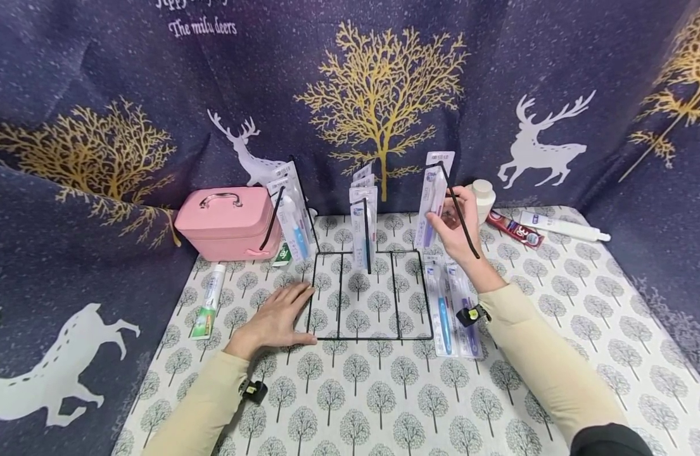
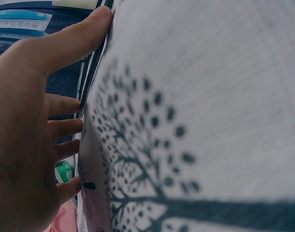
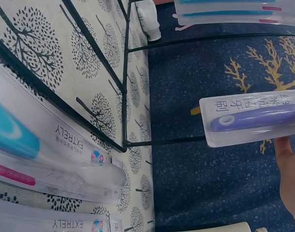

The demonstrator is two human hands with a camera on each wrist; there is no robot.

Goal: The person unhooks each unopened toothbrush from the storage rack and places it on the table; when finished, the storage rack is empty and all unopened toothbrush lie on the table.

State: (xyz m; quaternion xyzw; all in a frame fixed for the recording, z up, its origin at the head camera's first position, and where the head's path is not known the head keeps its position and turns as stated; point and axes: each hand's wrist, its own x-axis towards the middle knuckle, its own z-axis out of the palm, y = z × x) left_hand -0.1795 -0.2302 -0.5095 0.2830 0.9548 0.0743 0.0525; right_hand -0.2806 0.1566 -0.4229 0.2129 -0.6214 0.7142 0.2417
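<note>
My right hand (image 1: pixel 462 233) pinches a packaged purple toothbrush (image 1: pixel 431 206) upright by its side, at the right arm (image 1: pixel 462 215) of a black wire rack (image 1: pixel 369 339). The top of the card overlaps that arm's tip; in the right wrist view the purple handle (image 3: pixel 256 118) faces the camera. My left hand (image 1: pixel 275 316) lies spread on the table, thumb and fingertips at the rack's left base wire. More packaged toothbrushes hang on the left arm (image 1: pixel 295 221) and the middle arm (image 1: pixel 361 221). Beside the base, a blue packaged toothbrush (image 1: pixel 444 323) and a purple packaged one (image 1: pixel 468 335) lie flat.
A pink case (image 1: pixel 224 221) stands behind my left hand, with a green-and-white toothpaste tube (image 1: pixel 208 303) in front. Past my right hand are a white bottle (image 1: pixel 483 197), a red tube (image 1: pixel 514 229) and a white tube (image 1: pixel 563 227). A dark patterned cloth (image 1: pixel 378 76) hangs behind.
</note>
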